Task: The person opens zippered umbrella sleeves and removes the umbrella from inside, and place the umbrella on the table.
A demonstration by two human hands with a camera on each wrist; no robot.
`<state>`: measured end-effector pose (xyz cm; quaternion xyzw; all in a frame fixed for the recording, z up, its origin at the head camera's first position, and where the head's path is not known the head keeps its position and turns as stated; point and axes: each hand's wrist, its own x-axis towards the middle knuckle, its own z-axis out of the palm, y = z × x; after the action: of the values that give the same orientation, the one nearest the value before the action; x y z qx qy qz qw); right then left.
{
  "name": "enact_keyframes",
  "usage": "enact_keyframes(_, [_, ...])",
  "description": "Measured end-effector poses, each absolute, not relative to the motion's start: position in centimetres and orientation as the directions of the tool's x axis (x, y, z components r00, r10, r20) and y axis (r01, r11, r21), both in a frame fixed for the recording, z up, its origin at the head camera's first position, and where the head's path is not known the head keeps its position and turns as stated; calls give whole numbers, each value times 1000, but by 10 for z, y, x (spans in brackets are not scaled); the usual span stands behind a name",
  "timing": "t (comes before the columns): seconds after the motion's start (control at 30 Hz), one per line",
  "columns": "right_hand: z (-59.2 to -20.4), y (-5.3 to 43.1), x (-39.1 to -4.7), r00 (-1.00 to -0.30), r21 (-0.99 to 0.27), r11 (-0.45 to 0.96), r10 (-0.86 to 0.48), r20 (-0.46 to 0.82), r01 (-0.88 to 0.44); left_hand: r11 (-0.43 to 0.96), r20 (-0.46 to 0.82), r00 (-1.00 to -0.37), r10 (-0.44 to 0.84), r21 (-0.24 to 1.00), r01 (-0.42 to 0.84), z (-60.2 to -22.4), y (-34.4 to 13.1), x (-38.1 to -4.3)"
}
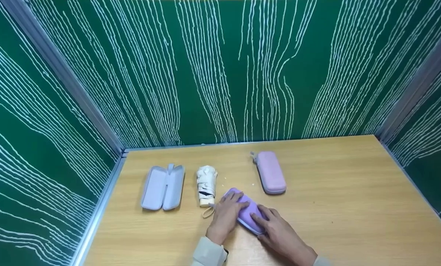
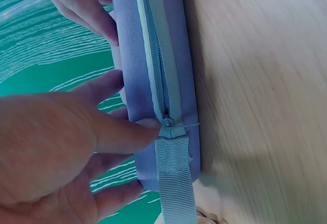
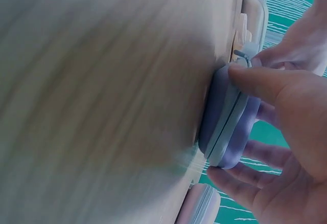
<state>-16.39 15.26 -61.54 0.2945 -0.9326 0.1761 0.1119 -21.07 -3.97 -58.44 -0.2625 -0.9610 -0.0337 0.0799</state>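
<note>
A purple zippered case [image 1: 251, 214] lies slantwise on the table between both hands. My left hand [image 1: 226, 214] holds its far left end, fingers over the top. In the left wrist view that thumb presses at the zipper slider [image 2: 168, 125], from which a ribbed fabric tab [image 2: 176, 175] hangs. The two zipper tapes run along the side of the case. My right hand [image 1: 282, 232] grips the near right end, fingers on the lid and thumb low at the side. In the right wrist view its thumb lies along the zippered side.
Left of the hands lies a folded cream umbrella [image 1: 207, 183] with a wrist loop [image 1: 207, 212]. Farther left, an opened grey-lilac case [image 1: 155, 188] lies flat. A closed pink zippered case [image 1: 271, 171] rests behind the right hand. Green walls with white lines [image 1: 220, 74] enclose the wooden table [image 1: 353, 207].
</note>
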Motion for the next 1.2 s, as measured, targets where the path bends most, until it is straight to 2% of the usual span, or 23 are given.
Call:
enact_keyframes(0.33, [-613, 149, -160, -822, -295, 774, -476, 313, -560, 915, 265, -881, 392, -17, 402, -592, -35, -199])
enact_keyframes(0.57, [-617, 143, -156, -842, -318, 790, -426, 332, -525, 901, 284, -870, 403, 47, 432, -599, -29, -201])
enact_keyframes(0.97, [-616, 132, -151, -865, -322, 821, -360, 350, -471, 889, 320, -841, 437, -11, 458, -600, -27, -208])
enact_keyframes(1.2, [-615, 126, -148, -862, -284, 841, -344, 373, -459, 875, 331, -827, 455, 4, 484, -601, -29, -213])
